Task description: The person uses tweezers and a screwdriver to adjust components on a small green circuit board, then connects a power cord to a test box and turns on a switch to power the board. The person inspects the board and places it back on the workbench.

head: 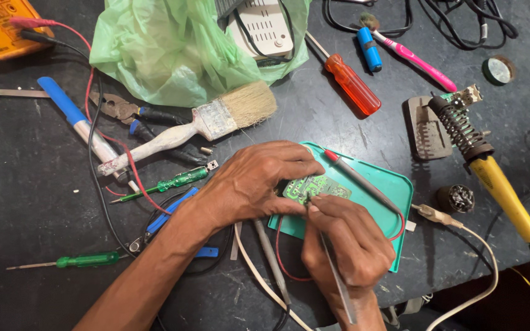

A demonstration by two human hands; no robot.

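Note:
My left hand (259,179) grips a small green circuit board (315,187) and holds it down on a teal plastic tray (394,184). My right hand (345,242) pinches metal tweezers (338,279), their tip touching the lower edge of the board. A red-tipped test probe (357,178) lies across the tray just behind the board, its red wire looping under my hands.
A yellow-handled soldering iron (498,184) rests in its spring stand at the right. A paintbrush (216,119), pliers, green screwdrivers (173,182), an orange screwdriver (352,83), a pink toothbrush (421,61), a green plastic bag (167,49) and a yellow multimeter (1,27) crowd the dark bench.

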